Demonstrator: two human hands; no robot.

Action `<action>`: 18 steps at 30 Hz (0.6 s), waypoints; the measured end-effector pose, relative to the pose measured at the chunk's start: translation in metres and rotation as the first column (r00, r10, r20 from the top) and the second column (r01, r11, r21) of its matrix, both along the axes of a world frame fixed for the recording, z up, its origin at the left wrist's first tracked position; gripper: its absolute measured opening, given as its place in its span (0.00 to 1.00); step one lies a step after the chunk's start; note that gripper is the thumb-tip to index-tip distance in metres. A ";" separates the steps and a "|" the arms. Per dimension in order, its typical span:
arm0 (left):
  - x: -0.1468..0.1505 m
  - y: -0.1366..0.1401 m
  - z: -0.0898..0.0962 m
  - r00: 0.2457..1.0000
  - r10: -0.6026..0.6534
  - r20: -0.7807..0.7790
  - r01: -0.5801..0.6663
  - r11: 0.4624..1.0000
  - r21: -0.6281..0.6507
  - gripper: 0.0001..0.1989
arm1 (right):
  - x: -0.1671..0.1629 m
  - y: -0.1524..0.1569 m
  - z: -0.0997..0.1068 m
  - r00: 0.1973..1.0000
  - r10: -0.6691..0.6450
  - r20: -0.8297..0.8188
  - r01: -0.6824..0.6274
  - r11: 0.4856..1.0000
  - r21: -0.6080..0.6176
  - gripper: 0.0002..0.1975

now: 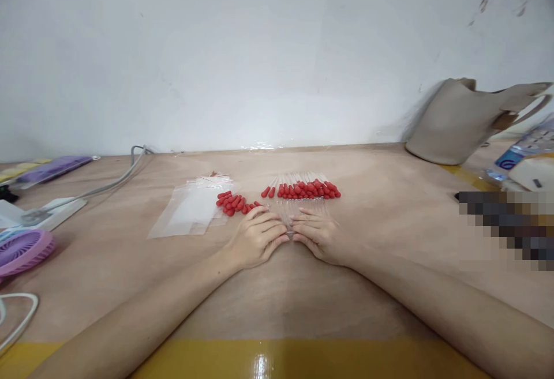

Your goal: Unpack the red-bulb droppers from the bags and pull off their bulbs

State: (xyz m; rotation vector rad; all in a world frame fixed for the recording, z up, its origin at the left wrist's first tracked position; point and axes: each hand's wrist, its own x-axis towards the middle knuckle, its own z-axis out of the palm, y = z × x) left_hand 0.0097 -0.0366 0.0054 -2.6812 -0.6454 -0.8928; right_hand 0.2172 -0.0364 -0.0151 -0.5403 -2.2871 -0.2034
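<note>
A row of droppers with red rubber bulbs [309,189] lies on the table just beyond my hands, their thin clear stems pointing to the wall. Closer in, a layer of clear thin tubes [298,210] lies between and under my fingers. My left hand [259,235] rests at its left side, fingers curled and thumb pinched in at the near edge. From the right, my right hand [318,233] mirrors it, fingertips over the tubes. A small pile of red rubber bulbs [234,202] is beside my left fingertips, next to overlapping clear zip bags [186,211].
A purple fan [26,252], a white power strip [64,211] with a grey cable [112,186] and packaged purple items [60,169] are at left. A beige bag-like container [450,122] and a plastic bottle [526,148] stand right, near a pixelated dark patch. A white wall [277,56] closes the back.
</note>
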 end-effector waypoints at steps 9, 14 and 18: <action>-0.004 -0.006 0.003 1.000 -0.019 -0.019 0.018 0.997 -0.080 0.06 | 0.004 -0.007 0.006 0.999 0.028 0.045 -0.032 0.995 0.089 0.06; -0.006 -0.009 0.004 0.999 -0.034 -0.014 0.033 0.996 -0.078 0.06 | 0.006 -0.007 0.006 0.998 0.015 0.065 -0.026 0.986 0.162 0.06; -0.006 -0.010 0.004 0.999 -0.048 -0.018 0.047 0.996 -0.074 0.06 | 0.008 -0.010 0.007 0.996 0.004 0.084 -0.021 0.980 0.196 0.06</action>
